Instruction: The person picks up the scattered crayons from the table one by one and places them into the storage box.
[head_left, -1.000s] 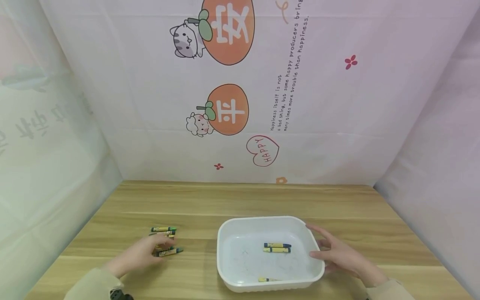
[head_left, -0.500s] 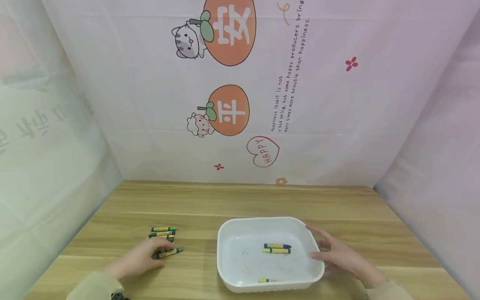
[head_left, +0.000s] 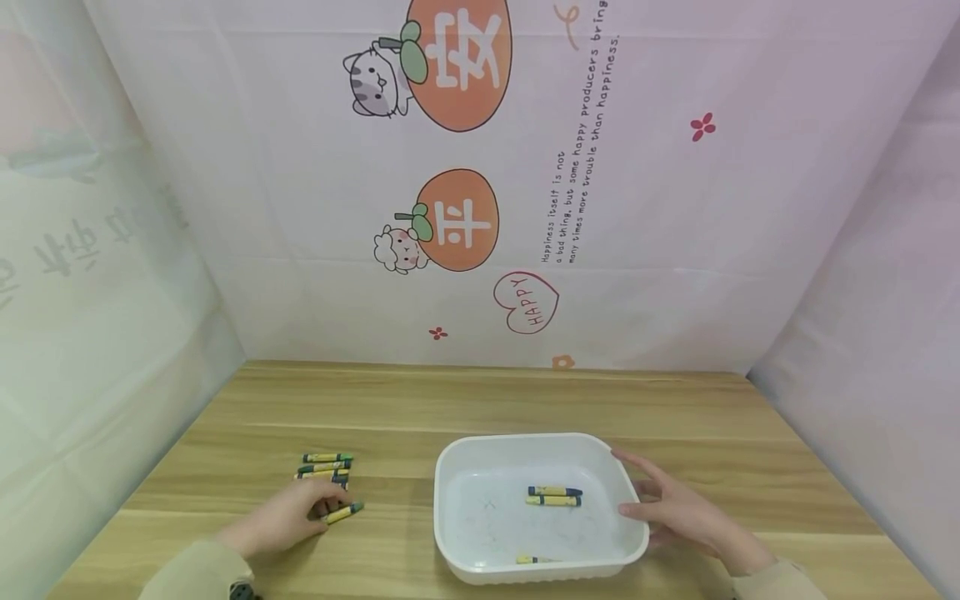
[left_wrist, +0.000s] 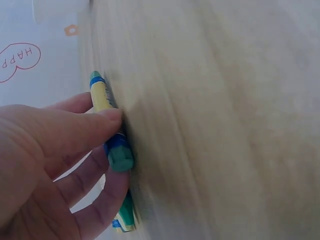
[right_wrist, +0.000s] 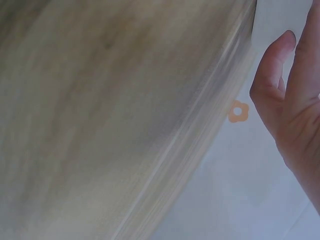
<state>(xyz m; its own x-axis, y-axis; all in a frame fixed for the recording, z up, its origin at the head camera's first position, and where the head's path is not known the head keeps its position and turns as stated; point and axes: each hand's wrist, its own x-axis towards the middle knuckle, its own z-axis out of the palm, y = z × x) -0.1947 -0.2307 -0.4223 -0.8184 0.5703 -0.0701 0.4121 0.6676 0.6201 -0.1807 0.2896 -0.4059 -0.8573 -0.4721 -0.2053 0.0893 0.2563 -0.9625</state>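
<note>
My left hand (head_left: 288, 517) pinches a green crayon (head_left: 345, 512) with a yellow wrapper and blue bands, low over the table at the left. In the left wrist view the thumb presses along this crayon (left_wrist: 101, 95), with fingertips behind it. Several more crayons (head_left: 324, 467) lie side by side just beyond the hand, partly hidden by it. My right hand (head_left: 686, 512) holds the right wall of a white plastic tub (head_left: 540, 572), thumb at the rim; its other fingers are partly hidden. A dark blue crayon (head_left: 555, 492) and two yellow ones lie inside the tub.
The wood-grain table (head_left: 390, 408) runs back to a printed white cloth (head_left: 637, 283), with similar cloth on both sides. A stretch of table separates the crayon group from the tub.
My left hand has drawn the green crayon slightly toward me, away from the others, and closed its fingers on it. The right hand and the tub have stayed in place.
</note>
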